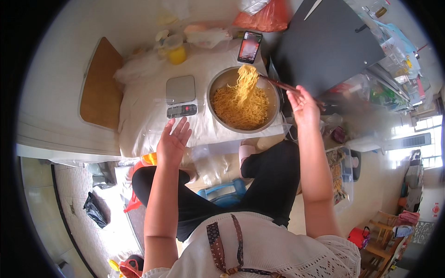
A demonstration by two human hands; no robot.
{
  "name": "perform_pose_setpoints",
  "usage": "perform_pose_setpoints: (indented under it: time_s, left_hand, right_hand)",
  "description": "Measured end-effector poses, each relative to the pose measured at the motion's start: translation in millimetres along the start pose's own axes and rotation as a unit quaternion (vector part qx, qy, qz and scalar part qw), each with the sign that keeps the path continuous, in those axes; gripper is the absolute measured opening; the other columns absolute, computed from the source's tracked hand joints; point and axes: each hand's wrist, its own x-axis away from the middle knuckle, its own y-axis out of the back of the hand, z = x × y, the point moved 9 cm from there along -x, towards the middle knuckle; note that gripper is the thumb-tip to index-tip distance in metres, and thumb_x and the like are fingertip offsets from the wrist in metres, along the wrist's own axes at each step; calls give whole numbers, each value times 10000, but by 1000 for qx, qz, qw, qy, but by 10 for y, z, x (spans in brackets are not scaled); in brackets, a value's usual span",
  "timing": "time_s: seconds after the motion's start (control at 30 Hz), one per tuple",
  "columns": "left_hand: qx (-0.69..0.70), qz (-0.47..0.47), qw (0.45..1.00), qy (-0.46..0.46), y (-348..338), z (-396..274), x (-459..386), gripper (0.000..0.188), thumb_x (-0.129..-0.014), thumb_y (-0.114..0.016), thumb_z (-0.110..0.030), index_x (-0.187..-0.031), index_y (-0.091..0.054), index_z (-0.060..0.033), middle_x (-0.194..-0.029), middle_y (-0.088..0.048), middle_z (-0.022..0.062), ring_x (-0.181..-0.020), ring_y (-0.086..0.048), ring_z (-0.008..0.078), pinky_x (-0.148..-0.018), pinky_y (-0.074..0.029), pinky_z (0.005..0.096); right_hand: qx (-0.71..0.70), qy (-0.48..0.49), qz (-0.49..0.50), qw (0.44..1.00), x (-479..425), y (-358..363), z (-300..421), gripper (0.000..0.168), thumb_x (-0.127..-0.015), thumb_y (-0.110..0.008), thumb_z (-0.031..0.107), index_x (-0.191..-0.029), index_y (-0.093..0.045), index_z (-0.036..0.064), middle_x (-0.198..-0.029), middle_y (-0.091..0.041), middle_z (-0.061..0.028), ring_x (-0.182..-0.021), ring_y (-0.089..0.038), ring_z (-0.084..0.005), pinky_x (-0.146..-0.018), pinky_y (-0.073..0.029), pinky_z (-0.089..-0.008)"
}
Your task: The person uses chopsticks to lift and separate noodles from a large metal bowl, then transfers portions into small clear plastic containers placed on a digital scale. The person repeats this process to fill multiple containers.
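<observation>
My right hand (304, 106) grips a pair of dark wooden chopsticks (283, 85). Their far ends hold up a clump of yellow noodles (247, 80) above a wide stainless steel bowl (210, 104). More noodles (240, 111) fill much of the bowl, and strands hang from the clump down to them. Palm up and holding nothing, my left hand (175, 140) is nearest to a flat digital kitchen scale (180, 90), just short of its button panel. No item lies on the scale's plate.
A phone (249, 47) with a lit screen leans behind the bowl. A plastic cup of yellow liquid (176, 52) stands at the back of the cloth-covered table (146, 114). On the right rises a dark cabinet (330, 48). A clear bin (342, 173) sits by my right arm.
</observation>
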Motion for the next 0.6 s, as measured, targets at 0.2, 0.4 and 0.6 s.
perform_pose_setpoints:
  time_s: [0.2,0.4,0.6]
  left_hand:
    - [-21,21,999,-12,-61,37,-6,314,-956,-368,-228,-1224,-362,-65,-1315,-408,213,-1190,-437,313,-1001,-374,408]
    - [-50,28,998,-26,-64,49,-10,376,-955,-367,-223,-1278,-321,-35,-1322,-402,207,-1198,-429,307,-1001,-373,412]
    - [-62,29,997,-41,-56,20,-28,403,-942,-409,-206,-1287,-312,-21,-1320,-408,192,-1207,-420,303,-1001,-370,418]
  right_hand:
    - [10,73,56,996,130,-426,824,157,-848,-559,68,-929,-559,-66,-911,-614,-196,-847,-632,-294,-768,-546,-340]
    - [34,141,63,987,304,-763,1394,171,-848,-544,54,-942,-543,-89,-935,-603,-233,-862,-629,-316,-777,-546,-335]
    - [22,196,55,979,509,-1033,1829,217,-851,-527,38,-979,-505,-137,-998,-557,-273,-924,-600,-359,-798,-545,-344]
